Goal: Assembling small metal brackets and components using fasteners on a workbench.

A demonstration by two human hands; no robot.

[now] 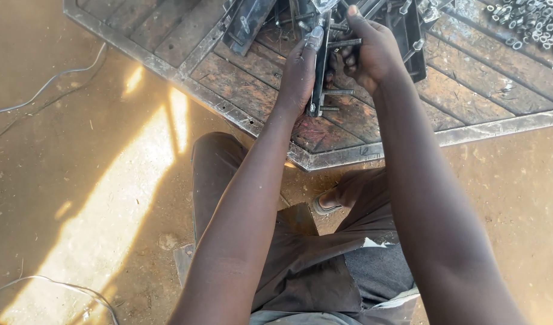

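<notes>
Dusty brown earth floor fills the near ground, crossed by a band of sunlight, with thin white wires trailing at nine and seven o'clock. Dark trousers cover the person's knees at six o'clock, and a sandalled foot shows between them. Both forearms reach up toward twelve o'clock. The left hand is wrapped along the edge of a flat dark metal bracket stood upright on its end, thumb pressed near its top. The right hand is clenched around the bolts sticking out of the bracket's side. Beneath them lies a rusty ribbed steel panel, framed in grey angle iron. More dark brackets lie at eleven o'clock, and a heap of nuts at one o'clock.
</notes>
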